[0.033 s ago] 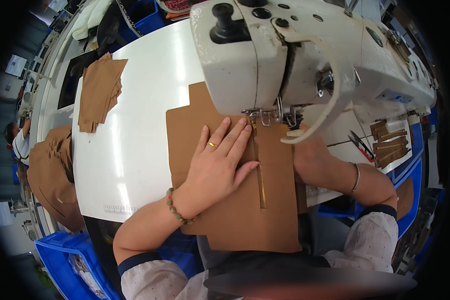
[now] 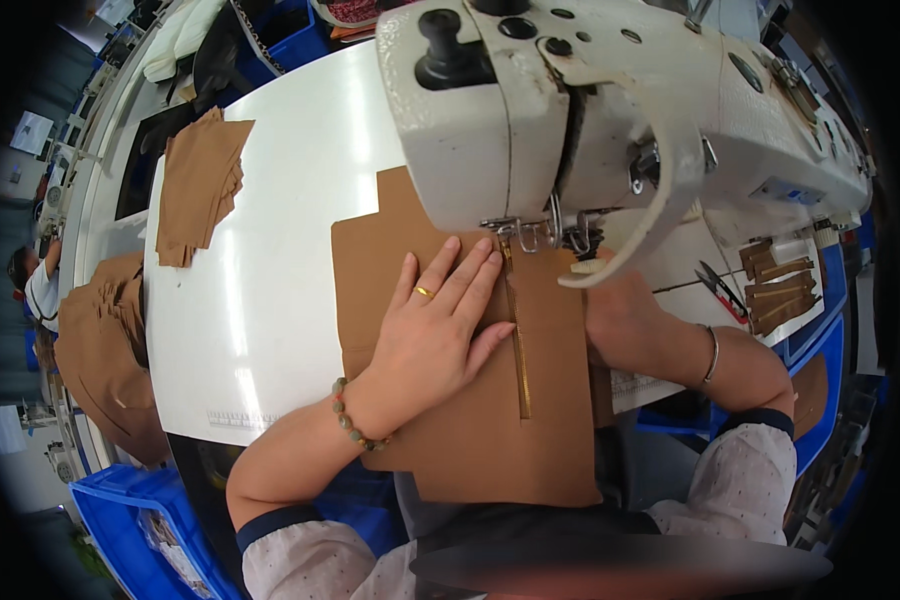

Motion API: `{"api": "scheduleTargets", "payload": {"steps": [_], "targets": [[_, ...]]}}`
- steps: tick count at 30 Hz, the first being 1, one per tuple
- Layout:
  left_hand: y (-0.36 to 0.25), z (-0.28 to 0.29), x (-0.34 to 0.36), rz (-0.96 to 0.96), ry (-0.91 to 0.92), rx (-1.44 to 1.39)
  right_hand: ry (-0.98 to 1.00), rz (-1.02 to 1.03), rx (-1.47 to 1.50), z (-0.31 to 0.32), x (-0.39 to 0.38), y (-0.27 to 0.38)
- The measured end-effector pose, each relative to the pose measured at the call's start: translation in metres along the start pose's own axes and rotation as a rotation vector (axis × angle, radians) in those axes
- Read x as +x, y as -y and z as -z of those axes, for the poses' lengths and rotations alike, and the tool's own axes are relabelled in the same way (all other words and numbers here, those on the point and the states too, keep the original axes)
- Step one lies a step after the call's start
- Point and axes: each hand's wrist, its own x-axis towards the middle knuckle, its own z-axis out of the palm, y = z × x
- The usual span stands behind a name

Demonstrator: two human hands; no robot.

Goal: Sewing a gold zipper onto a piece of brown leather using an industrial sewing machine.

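Note:
A brown panel (image 2: 560, 440), like leather or coated fabric, lies under the needle area of a white sewing machine (image 2: 460, 140). A narrow slot runs down the panel, and a gold zipper (image 2: 523, 380) shows in it. My left hand (image 2: 440, 310) is flat on the panel left of the slot, fingers stretched toward the presser foot (image 2: 525, 235). Over at the panel's right edge is my right hand (image 2: 620, 315), close beside the machine's curved white lever. Its fingers are hidden by the machine and the panel, so their grip does not show.
A stack of brown pieces (image 2: 205, 185) lies on the white table (image 2: 280, 320) at left. More brown panels (image 2: 110, 350) hang beyond its left edge. Red-and-black thread snips (image 2: 722, 292) and small zipper strips (image 2: 780, 295) lie at right. Blue crates (image 2: 130, 510) stand below; another person (image 2: 40, 280) is far left.

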Motion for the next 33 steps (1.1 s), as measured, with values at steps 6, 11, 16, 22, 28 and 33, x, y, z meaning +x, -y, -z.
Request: {"api": "scheduleTargets", "payload": {"steps": [6, 11, 16, 22, 28, 33], "targets": [[-0.0063, 0.0000, -0.0036, -0.002, -0.004, 0.034, 0.006, -0.019, 0.012, 0.0000, -0.0002, 0.0021], [-0.0075, -0.0019, -0.0030, 0.015, -0.018, 0.058, 0.004, -0.002, -0.015, -0.0055, -0.0005, 0.0005], [-0.0075, -0.0026, -0.0016, 0.024, -0.015, 0.073, -0.015, -0.017, 0.049, -0.0067, 0.0022, -0.0006], [-0.0067, -0.0038, -0.0009, 0.023, -0.017, 0.082, 0.043, -0.026, 0.047, 0.0010, 0.0011, 0.0015], [-0.0062, -0.0036, -0.0011, 0.010, -0.005, 0.078, 0.026, -0.017, -0.005, -0.0013, 0.0006, 0.0016], [-0.0076, -0.0029, -0.0015, -0.015, -0.027, 0.062, 0.011, -0.001, -0.019, -0.0005, -0.0016, 0.0006]]}}
